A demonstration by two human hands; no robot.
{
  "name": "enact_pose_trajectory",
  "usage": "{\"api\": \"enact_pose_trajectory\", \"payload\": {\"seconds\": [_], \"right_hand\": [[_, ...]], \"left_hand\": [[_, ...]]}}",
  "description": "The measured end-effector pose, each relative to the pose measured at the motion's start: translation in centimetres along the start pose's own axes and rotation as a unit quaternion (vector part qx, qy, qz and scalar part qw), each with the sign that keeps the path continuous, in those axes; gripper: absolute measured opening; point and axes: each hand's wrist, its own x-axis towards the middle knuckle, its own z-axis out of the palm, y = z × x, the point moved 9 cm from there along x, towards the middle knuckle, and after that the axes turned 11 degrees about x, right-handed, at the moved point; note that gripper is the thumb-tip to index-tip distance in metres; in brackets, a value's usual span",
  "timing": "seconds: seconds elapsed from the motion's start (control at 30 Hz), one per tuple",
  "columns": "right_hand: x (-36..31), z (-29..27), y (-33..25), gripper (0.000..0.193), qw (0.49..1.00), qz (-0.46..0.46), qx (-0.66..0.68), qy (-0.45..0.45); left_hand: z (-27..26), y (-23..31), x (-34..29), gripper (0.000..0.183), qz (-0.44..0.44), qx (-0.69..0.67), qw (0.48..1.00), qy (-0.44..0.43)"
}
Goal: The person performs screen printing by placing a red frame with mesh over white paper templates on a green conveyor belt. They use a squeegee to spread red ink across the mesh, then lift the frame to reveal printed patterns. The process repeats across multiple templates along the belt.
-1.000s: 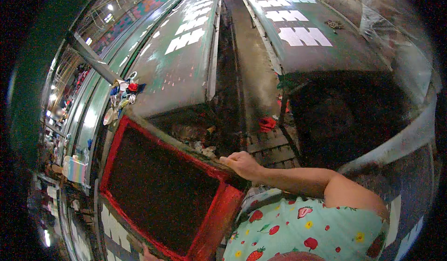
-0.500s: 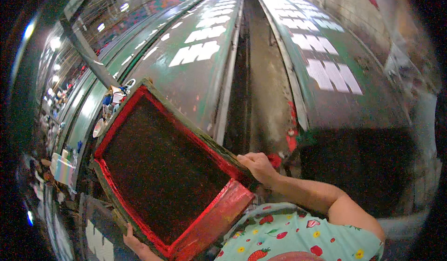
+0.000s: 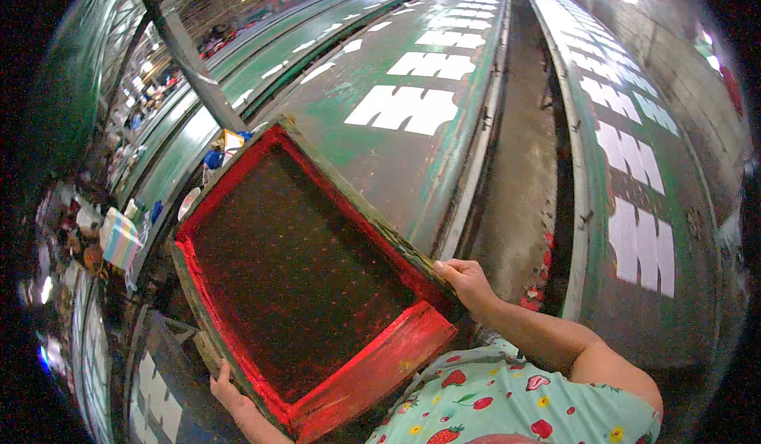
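Between my two hands is a large screen-printing frame (image 3: 301, 277) with wooden sides, dark mesh and red ink smeared along its inner edges. It tilts in front of my body, its wide red-stained end nearest me. My left hand (image 3: 227, 388) grips the lower left side, fingers curled over the wood. On the frame's right side, my right hand (image 3: 469, 285) is closed on the edge near the red end, thumb on top. Beyond the frame, a long green printing table (image 3: 317, 158) carries white cut fabric pieces (image 3: 406, 109) in a row.
A second long table (image 3: 598, 230) with white pieces runs along the right. Between the tables lies a narrow aisle (image 3: 511, 198) with red scraps along its side. A metal post (image 3: 190, 63) rises at the left, near a striped bag (image 3: 120, 238) and a white bowl (image 3: 189, 203).
The tables and aisle have shifted right in view, showing more of the right table. The frame, still in both hands, sits slightly farther right in the picture.
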Motion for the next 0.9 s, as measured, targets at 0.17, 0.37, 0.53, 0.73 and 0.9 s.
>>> {"api": "enact_pose_trajectory", "payload": {"seconds": [0.17, 0.37, 0.53, 0.73, 0.9], "right_hand": [[11.4, -1.7, -1.0, 0.043, 0.996, 0.019, 0.007, -0.084], [26.6, -7.1, -2.5, 0.043, 0.983, 0.024, -0.028, -0.182], [35.6, -11.0, -5.8, 0.046, 0.972, 0.019, -0.010, -0.234], [43.5, -13.4, -7.3, 0.047, 0.967, 0.027, -0.089, -0.238], [49.6, -14.0, -10.7, 0.057, 0.952, -0.088, -0.160, -0.247]], "left_hand": [[4.7, 0.9, -4.2, 0.047, -0.001, -0.019, 0.997, 0.070], [15.2, 1.3, -12.0, 0.048, 0.028, -0.028, 0.986, 0.162], [23.6, 4.6, -15.3, 0.050, 0.010, 0.010, 0.978, 0.210], [31.5, 8.6, -14.5, 0.049, 0.043, 0.018, 0.973, 0.227], [38.4, 6.7, -10.3, 0.053, 0.022, -0.019, 0.974, 0.224]]}}
